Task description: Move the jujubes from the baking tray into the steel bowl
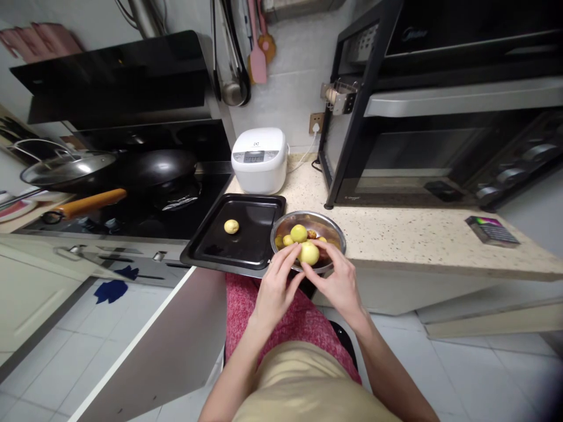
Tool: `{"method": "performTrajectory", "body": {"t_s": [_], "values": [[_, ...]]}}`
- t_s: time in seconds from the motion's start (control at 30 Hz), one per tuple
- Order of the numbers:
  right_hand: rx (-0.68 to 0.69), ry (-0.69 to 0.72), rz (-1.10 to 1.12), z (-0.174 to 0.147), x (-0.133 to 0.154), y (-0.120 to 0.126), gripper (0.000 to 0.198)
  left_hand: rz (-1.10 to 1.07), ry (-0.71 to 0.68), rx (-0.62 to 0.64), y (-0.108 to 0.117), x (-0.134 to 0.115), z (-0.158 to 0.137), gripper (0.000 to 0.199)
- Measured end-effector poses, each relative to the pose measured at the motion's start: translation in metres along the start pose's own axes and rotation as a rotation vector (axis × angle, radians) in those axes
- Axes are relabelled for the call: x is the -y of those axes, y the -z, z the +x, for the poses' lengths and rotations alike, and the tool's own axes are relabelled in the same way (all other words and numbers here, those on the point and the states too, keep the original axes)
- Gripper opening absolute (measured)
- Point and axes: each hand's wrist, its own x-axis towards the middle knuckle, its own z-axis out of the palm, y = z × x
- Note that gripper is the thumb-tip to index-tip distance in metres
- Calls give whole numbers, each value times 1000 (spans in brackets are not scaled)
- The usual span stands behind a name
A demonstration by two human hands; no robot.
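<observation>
A pale yellow, rounded potato (309,253) is held between the fingertips of both my hands, over the near side of a steel bowl (339,228). My left hand (279,281) grips it from the left with thumb and fingers. From the right, my right hand (336,278) pinches it in the same way. Inside the bowl lie several more yellow potatoes (298,233), and one piece looks browner. My fingers partly cover the bowl's contents. A single yellow potato (231,226) rests on a black baking tray (250,252) to the left of the bowl.
Behind the tray stands a white rice cooker (259,161). The stove to the left carries a wok (153,167) with a wooden handle and a lidded pan (68,167). An oven (413,158) fills the right side; a small dark box (491,230) lies in front.
</observation>
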Motion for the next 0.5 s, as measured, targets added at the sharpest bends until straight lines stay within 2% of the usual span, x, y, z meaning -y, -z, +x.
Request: {"method": "performTrajectory", "body": {"t_s": [0.17, 0.33, 0.5], "values": [[-96, -69, -104, 15, -19, 4, 34, 66, 43, 46, 4, 10, 1, 57], [-40, -130, -139, 25, -29, 1, 37, 120, 49, 83, 6, 17, 0, 42], [5, -130, -183, 27, -31, -5, 41, 120, 60, 85, 6, 17, 0, 39]]}}
